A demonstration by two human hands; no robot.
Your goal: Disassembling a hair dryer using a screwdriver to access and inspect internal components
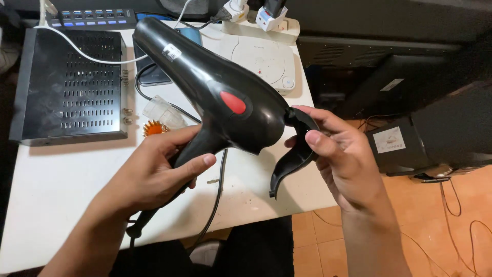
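Black and glossy, the plastic hair dryer with a red oval switch (225, 97) is hanging above the white tabletop (61, 190), its handle being gripped by the left hand (154, 174). At its rear, the right hand (338, 154) is pinching a curved black plastic shell piece (292, 164). My worry: that loose piece could slip and drop, or the dangling black cord (218, 195) could snag.
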